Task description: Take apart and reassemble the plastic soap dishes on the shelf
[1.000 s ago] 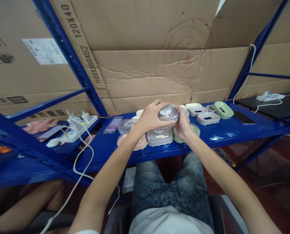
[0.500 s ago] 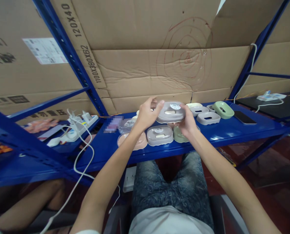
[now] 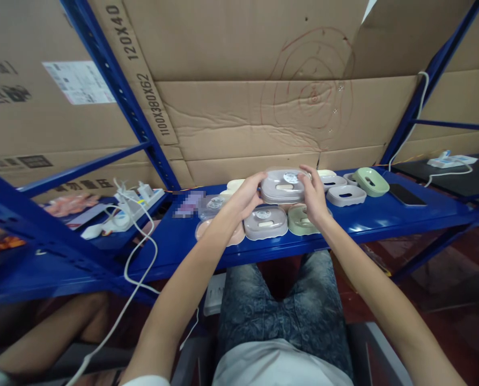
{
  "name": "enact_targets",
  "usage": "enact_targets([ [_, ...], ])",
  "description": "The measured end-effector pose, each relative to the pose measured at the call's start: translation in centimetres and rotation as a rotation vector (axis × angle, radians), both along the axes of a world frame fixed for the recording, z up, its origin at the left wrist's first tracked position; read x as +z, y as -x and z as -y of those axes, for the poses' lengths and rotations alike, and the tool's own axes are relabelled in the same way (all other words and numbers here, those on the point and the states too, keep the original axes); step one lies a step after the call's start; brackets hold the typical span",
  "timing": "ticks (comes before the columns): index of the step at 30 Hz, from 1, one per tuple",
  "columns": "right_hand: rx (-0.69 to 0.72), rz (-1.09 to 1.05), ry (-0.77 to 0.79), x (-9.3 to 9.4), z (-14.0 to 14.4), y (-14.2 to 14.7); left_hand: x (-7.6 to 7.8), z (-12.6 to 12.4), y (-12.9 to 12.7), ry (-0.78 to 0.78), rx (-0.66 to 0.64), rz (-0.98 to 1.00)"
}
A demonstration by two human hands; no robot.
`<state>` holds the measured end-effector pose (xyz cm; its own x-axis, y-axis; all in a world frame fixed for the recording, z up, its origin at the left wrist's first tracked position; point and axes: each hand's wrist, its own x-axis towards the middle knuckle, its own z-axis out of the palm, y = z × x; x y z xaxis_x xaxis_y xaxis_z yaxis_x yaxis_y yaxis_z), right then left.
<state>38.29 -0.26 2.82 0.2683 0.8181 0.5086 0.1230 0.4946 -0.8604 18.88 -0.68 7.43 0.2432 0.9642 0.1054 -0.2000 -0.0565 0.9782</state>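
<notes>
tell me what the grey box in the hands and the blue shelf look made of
Grey box: likely moulded plastic, matte, with rounded edges and a clear lid. Blue shelf: looks like painted metal, glossy, showing light reflections and perforated uprights.

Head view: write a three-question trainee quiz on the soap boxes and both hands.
1. True or false: both hands grip one grey soap box.
2. Which box sits directly right of the grey box on the shelf? A pink, B green, C black.
3. Fill in: the phone lies on the blue ____.

Key: 1 true: left hand and right hand hold its ends. 2 B: green box. 3 shelf.
</notes>
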Motion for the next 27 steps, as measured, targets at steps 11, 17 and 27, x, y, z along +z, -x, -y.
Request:
enact_targets([
  [11, 0.030, 0.238, -0.147, 0.8, 1.2, -1.2, -0.2, 0.2, 0.4, -0.028, -0.134, 0.008],
  [17, 0.092, 0.104, -0.110, 0.7, 0.8, -0.7, -0.5, 0.3, 0.1, -0.029, -0.051, 0.044],
  [27, 0.355, -0.317, 0.150, 1.7, 1.8, -0.1, -0.4, -0.2, 0.8, -0.131, 0.026, -0.037],
])
